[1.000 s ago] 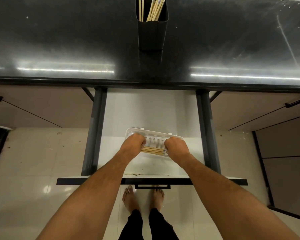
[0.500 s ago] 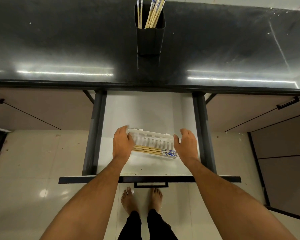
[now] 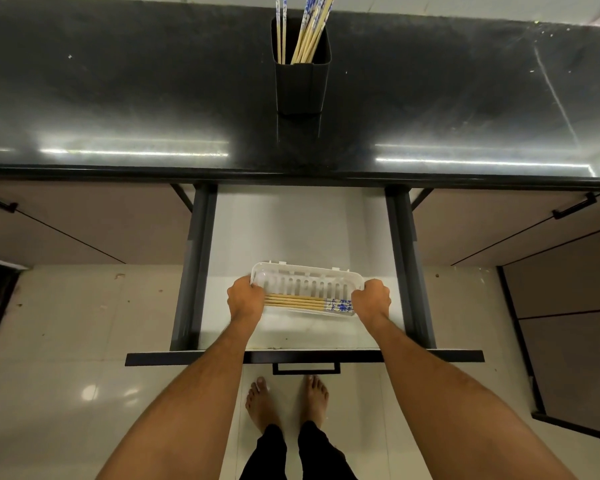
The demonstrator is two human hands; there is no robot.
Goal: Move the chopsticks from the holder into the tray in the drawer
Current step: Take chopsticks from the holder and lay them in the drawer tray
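Left hand (image 3: 245,297) and right hand (image 3: 371,299) clamped on tray (image 3: 307,277) ends, lower centre, inside open drawer (image 3: 302,230). Some chopsticks (image 3: 297,302) flat in tray; more chopsticks (image 3: 309,32) upright in holder (image 3: 302,88) on counter (image 3: 118,98), top centre.

A black square holder (image 3: 301,85) stands upright on the dark table (image 3: 118,98), with blue-patterned wooden chopsticks (image 3: 309,32) leaning inside it. In the open drawer (image 3: 302,233) lies a white slotted tray (image 3: 307,283), and a few chopsticks (image 3: 302,302) lie flat along its near side, patterned ends to the right.
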